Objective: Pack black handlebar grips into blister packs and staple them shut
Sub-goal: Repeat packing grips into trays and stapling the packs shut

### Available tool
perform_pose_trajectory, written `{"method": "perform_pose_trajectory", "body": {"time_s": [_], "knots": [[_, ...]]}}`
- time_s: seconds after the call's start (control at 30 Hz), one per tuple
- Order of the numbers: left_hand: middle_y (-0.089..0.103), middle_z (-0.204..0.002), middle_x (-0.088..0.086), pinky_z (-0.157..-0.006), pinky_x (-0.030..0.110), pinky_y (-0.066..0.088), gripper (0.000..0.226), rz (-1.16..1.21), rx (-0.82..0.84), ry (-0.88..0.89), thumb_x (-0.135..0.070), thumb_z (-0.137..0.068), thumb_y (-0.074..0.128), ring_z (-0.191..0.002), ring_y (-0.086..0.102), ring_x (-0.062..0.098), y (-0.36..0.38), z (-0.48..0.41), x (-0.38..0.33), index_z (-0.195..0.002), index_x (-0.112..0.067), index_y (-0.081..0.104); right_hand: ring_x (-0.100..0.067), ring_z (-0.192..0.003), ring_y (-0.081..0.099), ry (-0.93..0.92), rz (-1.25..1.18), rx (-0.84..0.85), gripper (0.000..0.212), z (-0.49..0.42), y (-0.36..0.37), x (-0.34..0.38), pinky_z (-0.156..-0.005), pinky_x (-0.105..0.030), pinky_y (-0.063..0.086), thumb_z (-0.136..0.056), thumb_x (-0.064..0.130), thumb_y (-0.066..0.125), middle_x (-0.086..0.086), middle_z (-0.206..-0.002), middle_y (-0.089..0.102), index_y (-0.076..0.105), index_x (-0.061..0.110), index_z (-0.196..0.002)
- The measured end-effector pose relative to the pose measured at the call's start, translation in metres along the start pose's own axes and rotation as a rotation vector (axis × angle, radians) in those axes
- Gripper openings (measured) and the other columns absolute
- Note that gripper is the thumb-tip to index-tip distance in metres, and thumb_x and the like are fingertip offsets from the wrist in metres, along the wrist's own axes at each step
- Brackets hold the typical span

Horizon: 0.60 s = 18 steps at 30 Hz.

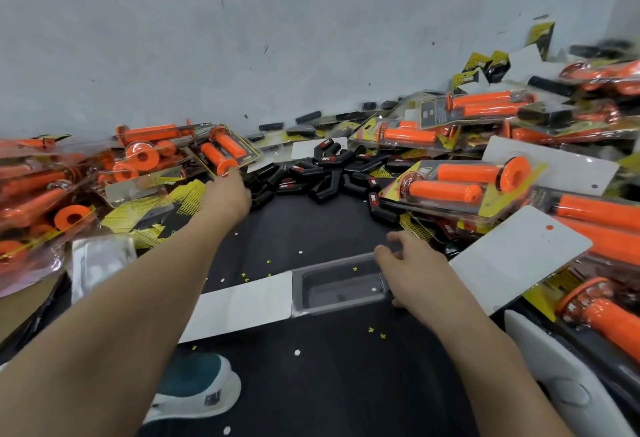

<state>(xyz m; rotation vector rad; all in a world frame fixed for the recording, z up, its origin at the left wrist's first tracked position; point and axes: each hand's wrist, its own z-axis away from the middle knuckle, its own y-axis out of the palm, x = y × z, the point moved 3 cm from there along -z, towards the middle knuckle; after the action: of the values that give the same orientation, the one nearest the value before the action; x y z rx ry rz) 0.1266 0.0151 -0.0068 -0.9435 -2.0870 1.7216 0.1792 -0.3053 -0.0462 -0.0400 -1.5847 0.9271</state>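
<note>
Pinched lightly at its right end by the right hand [412, 265], an empty clear blister pack [341, 286] lies open on the black mat [329, 367] in the near middle; the fingers curl over the tray's far right corner and the thumb sits at its near right edge; its white backing card [242, 305] is folded out flat to the left of the tray. Farther off and to the left, the left hand [227, 194] reaches out to the near left edge of the pile of black handlebar grips [332, 173]; its fingers are hidden behind the back of the hand, so whether they are closed on a grip cannot be told. That pile lies loose in the far middle of the mat, the grips crossing one another, some showing red and white labels. Heaps of packed orange grips [450, 190] in blister packs with yellow cards rise on both sides, left and right; a blank white card [519, 260] leans over the right heap just beside the right hand. More clear empty blisters [100, 260] sit at the near left. Small white and yellow paper bits [297, 352] dot the mat; a teal and white shoe [197, 388] shows at the near edge, under the left forearm; a pale grey wall [311, 38] stands behind everything.
</note>
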Motion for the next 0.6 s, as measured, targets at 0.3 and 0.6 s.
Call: {"method": "perform_pose_trajectory", "body": {"time_s": [0.3, 0.6], "knots": [[0.072, -0.075, 0.004, -0.053, 0.021, 0.047, 0.031, 1.281, 0.286, -0.063, -0.021, -0.100, 0.045, -0.061, 0.061, 0.012, -0.058, 0.134, -0.033, -0.102, -0.013, 0.074, -0.001, -0.101, 0.059, -0.285, -0.203, -0.074, 0.036, 0.017, -0.005, 0.035, -0.086, -0.026, 0.048, -0.101, 0.048, 0.044, 0.019, -0.112, 0.060, 0.054, 0.034, -0.133], [0.075, -0.088, 0.005, -0.070, 0.030, 0.051, 0.034, 1.300, 0.352, -0.035, -0.014, -0.103, 0.038, -0.078, 0.066, 0.016, -0.058, 0.207, -0.025, -0.110, -0.020, 0.070, -0.013, -0.079, 0.072, -0.311, -0.718, 0.180, 0.018, 0.043, 0.017, 0.048, -0.065, -0.024, 0.057, -0.097, 0.031, 0.062, 0.007, -0.092, 0.075, 0.071, 0.023, -0.111]]}}
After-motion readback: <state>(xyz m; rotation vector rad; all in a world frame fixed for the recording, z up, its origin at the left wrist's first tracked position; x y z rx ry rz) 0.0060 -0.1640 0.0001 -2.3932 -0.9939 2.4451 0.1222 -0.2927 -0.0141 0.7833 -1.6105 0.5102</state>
